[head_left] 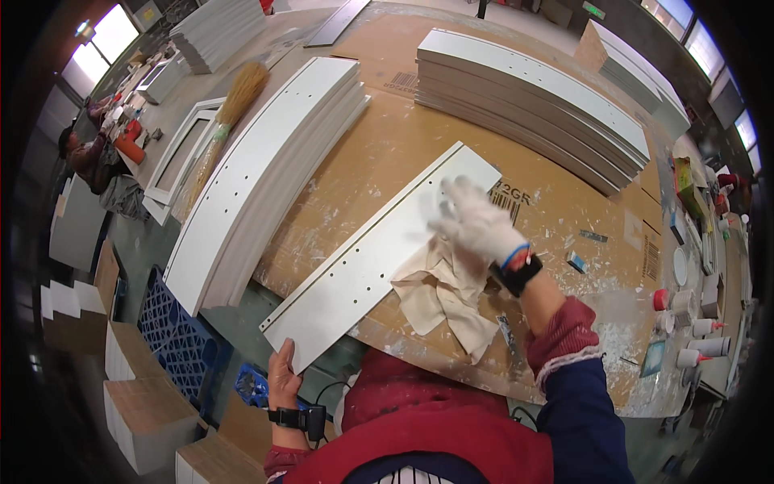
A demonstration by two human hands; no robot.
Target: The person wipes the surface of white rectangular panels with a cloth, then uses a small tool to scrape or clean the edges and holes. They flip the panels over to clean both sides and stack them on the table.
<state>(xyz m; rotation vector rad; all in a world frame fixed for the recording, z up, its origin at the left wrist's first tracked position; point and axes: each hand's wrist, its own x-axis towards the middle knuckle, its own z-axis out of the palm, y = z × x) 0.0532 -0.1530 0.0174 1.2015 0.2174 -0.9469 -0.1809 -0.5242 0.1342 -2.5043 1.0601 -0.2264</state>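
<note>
Bare left hand (284, 377) holds the near end of a white board (367, 258), fingers closed on its edge; the board lies slantwise, that end jutting past the table (355, 181), which is covered with cardboard; the gloved right hand (480, 222), blurred, has its fingers spread over the board's far half, though whether they touch it I cannot tell; a crumpled cream cloth (443, 294) lies just beside the board, partly under that hand; a stack of boards (258, 157) stands to the left, another stack (524, 77) farther off at right; beyond the left one lies a straw broom (242, 93).
</note>
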